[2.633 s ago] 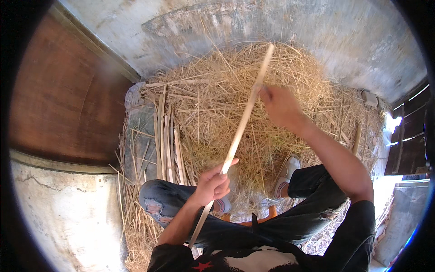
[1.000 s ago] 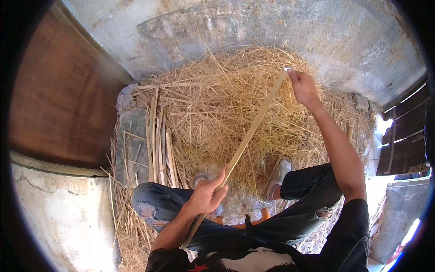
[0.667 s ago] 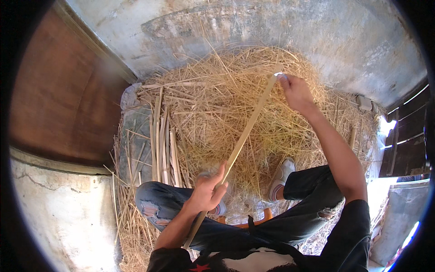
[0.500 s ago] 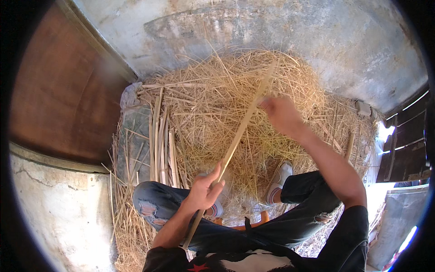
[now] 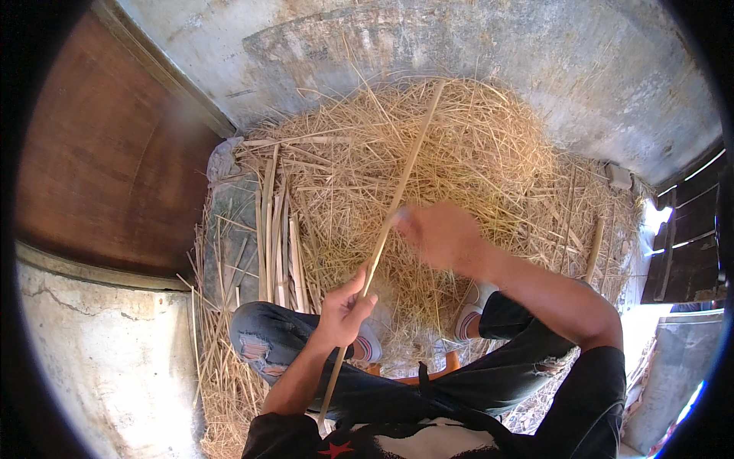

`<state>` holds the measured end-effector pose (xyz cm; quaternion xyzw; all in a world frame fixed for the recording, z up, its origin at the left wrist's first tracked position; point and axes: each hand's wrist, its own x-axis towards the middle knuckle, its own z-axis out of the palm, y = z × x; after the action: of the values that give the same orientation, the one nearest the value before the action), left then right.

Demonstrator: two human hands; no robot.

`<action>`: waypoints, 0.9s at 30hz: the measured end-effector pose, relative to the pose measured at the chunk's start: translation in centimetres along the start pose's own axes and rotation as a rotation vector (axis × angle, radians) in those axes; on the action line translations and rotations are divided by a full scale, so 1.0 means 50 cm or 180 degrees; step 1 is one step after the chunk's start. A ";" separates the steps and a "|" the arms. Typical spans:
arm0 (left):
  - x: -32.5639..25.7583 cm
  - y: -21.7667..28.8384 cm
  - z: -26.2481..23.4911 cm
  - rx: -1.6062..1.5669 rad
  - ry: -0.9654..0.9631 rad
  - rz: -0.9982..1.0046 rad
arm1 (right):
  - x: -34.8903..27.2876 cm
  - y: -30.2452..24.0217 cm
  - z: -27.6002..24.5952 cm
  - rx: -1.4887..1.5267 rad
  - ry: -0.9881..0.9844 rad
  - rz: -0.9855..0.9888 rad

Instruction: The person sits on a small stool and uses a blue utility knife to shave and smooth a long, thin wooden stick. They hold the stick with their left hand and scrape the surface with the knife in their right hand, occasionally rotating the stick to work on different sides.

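A long, thin, pale strip [image 5: 413, 157], which looks like split bamboo, slants from my lap up toward the far wall. My left hand [image 5: 343, 312] is closed round its lower part, with the thumb laid along it. The strip's lower end [image 5: 330, 386] passes under the left wrist and over my lap. My right hand [image 5: 443, 233] is bunched closed against the strip's middle, above the left hand. Motion blurs its fingers, and a small whitish spot shows at their tips; what they hold, if anything, cannot be made out.
A big heap of straw [image 5: 489, 153] covers the floor before the stained wall [image 5: 474, 46]. Several similar strips [image 5: 275, 237] lie at the left beside a grey slab [image 5: 232, 206]. A brown panel [image 5: 115, 153] stands left. My shoes [image 5: 369, 344] rest on straw.
My right hand has moved down along the strip, toward my left hand. The strip's far end has swung slightly left, while my left hand keeps its hold.
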<state>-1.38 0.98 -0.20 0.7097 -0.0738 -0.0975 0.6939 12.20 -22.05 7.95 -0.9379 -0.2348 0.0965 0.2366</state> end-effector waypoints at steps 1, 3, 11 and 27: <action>0.005 0.002 -0.004 -0.0083 -0.0012 -0.0101 | -0.016 -0.005 0.011 0.0006 -0.0054 -0.0156; 0.010 0.019 0.002 0.0153 -0.0030 0.0029 | -0.031 -0.011 0.034 0.0049 -0.0183 -0.0469; 0.012 0.004 0.013 0.0302 -0.0012 0.0091 | 0.027 0.044 -0.045 0.0133 0.0336 0.0250; 0.041 0.056 0.010 -0.1559 -0.0865 -0.0613 | -0.015 0.021 -0.027 0.2156 0.0616 0.0345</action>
<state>0.57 -0.06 2.51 0.5053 -0.0726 -0.2718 0.8158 12.37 -23.75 8.69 -0.8221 -0.1158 0.0920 0.5499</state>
